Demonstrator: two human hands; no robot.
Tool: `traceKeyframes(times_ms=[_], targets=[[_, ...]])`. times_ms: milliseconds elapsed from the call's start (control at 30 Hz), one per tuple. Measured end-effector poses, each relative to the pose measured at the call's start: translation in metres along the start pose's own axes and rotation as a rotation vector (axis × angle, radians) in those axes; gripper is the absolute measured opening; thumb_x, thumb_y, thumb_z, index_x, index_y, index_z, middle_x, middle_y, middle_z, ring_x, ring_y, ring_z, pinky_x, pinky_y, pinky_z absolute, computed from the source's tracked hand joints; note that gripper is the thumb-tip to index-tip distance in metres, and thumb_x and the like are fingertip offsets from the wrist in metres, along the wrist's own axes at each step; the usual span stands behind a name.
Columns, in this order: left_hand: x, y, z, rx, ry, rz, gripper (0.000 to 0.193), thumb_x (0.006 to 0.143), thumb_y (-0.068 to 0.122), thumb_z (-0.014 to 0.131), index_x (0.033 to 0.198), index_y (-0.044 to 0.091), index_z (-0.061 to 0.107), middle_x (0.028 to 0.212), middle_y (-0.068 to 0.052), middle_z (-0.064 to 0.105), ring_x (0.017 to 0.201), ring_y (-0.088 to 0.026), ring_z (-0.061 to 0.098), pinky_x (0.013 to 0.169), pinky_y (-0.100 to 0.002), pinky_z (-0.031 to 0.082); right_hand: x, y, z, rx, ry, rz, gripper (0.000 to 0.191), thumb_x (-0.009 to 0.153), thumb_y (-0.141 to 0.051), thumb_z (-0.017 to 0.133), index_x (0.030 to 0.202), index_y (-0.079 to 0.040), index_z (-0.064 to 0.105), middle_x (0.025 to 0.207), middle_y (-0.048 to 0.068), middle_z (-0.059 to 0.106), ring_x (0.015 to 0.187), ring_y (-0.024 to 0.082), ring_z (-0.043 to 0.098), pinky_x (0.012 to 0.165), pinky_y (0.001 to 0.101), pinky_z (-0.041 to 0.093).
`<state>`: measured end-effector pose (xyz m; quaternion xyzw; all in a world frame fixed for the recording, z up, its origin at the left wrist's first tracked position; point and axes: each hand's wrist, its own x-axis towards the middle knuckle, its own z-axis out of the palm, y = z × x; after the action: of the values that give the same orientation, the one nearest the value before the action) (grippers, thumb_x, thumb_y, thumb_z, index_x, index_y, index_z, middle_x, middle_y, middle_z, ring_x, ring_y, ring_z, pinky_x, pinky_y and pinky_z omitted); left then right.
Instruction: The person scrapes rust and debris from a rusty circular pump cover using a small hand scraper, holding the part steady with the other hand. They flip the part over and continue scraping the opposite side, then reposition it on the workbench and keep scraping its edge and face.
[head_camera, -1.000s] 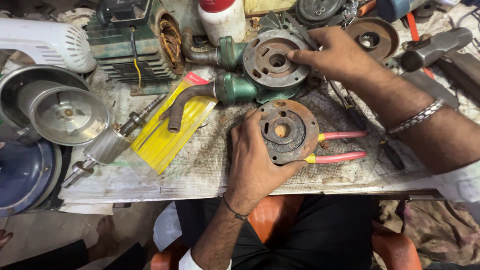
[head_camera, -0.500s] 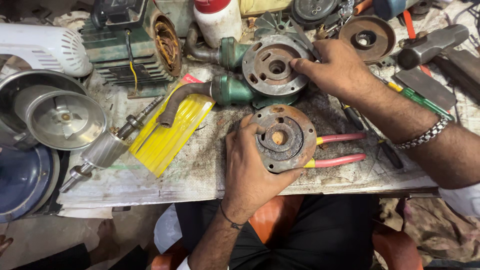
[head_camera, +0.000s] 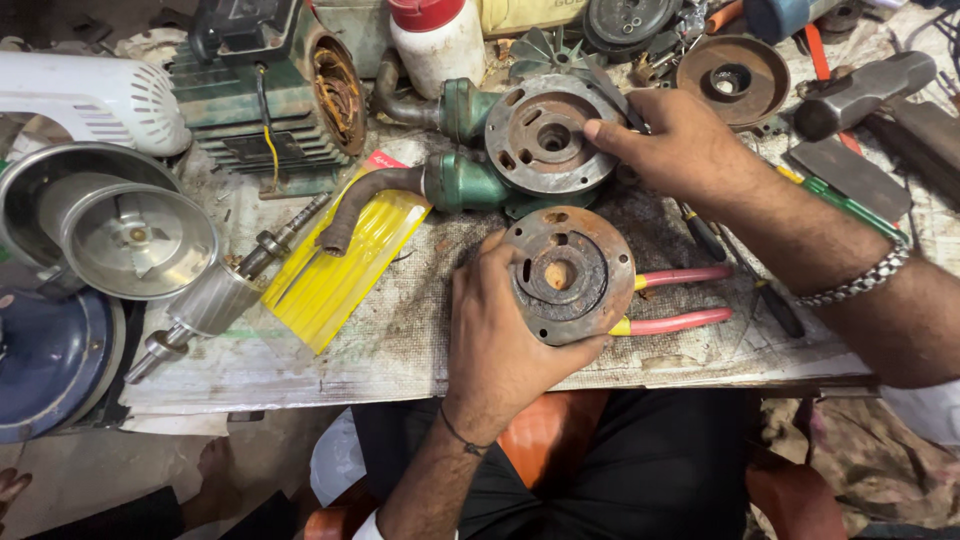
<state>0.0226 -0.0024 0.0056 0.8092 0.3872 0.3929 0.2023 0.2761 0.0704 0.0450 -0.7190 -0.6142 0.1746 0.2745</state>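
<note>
My left hand (head_camera: 495, 330) grips a rusty round pump cover plate (head_camera: 568, 275) and holds it tilted above the workbench's near edge. My right hand (head_camera: 680, 150) rests its fingers on the rim of a green pump housing (head_camera: 545, 140) with a rusty round face, which lies on the bench just behind the plate. A curved rusty pipe (head_camera: 362, 205) sticks out to the left of the housing. Pliers with pink handles (head_camera: 680, 300) lie under and to the right of the held plate.
A green motor stator (head_camera: 275, 85) stands at the back left. A rotor shaft (head_camera: 215, 295) lies beside a yellow ribbed sheet (head_camera: 335, 265). Metal bowls (head_camera: 130, 235) sit at the left. A hammer (head_camera: 860, 95), screwdrivers (head_camera: 850, 205) and another rusty disc (head_camera: 730, 80) lie at the right.
My left hand has closed further around the rusty plate and lifted it slightly toward me. My right hand has shifted on the housing's rim.
</note>
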Motion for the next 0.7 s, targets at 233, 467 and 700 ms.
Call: traceKeyframes(times_ms=[233,467,700], targets=[[0.004,0.004,-0.005,0.102,-0.058,0.031,0.132,0.053,0.047,0.099,0.15,-0.006,0.027,0.138,-0.028,0.049,0.125,-0.047,0.05,0.106,-0.056,0.042,-0.054,-0.013,-0.035,-0.158,0.031,-0.119,0.062,0.088,-0.046,0.077,0.125,0.002,0.067,0.095,0.02,0.072,0.07,0.026,0.07,0.061,0.0435,0.055],[0.007,0.002,-0.005,0.037,-0.069,0.038,0.136,0.055,0.041,0.098,0.155,-0.006,0.02,0.14,-0.032,0.046,0.129,-0.047,0.05,0.108,-0.053,0.045,-0.125,0.009,-0.032,-0.387,-0.289,-0.258,0.083,0.062,-0.054,0.089,0.134,-0.019,0.067,0.101,0.003,0.074,0.076,0.023,0.076,0.068,0.0398,0.061],[0.009,-0.002,-0.011,-0.025,-0.197,-0.047,0.132,0.053,0.04,0.098,0.155,-0.001,0.026,0.139,-0.025,0.052,0.13,-0.043,0.053,0.11,-0.051,0.043,-0.128,0.017,-0.023,-0.131,-0.321,-0.505,0.063,0.073,-0.034,0.082,0.128,-0.008,0.066,0.12,0.01,0.069,0.097,0.032,0.073,0.077,0.0407,0.058]])
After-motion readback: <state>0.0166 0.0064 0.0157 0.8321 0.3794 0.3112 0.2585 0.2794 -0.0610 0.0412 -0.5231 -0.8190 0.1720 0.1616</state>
